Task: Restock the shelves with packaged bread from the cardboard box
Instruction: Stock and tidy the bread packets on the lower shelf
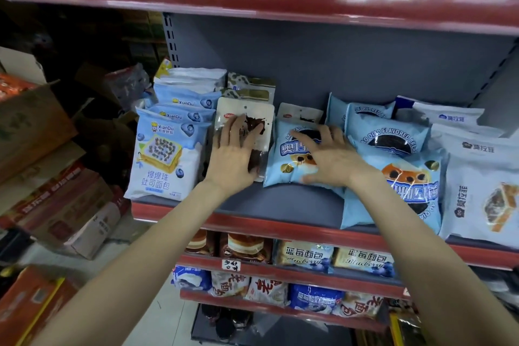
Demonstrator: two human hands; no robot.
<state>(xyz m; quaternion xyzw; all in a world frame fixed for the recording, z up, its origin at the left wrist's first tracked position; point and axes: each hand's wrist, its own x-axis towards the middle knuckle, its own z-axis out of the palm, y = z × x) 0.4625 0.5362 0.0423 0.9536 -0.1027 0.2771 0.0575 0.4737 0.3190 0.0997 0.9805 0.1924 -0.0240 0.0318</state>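
Hands lie flat and spread, holding nothing: left hand on one chocolate-print white packet, right hand on one of three blue Ao Qiao bread packs on the shelf. Three XianDu packs stand left.

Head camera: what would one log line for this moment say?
left hand: flat on brown-bread pack | right hand: flat on blue pack | grey shelf

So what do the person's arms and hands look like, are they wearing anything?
Nothing is worn that shows. The left hand and the right hand are bare, with no gloves, rings or watch in view. Both forearms are bare too, with no sleeves reaching into the picture, and the fingernails look short and plain.
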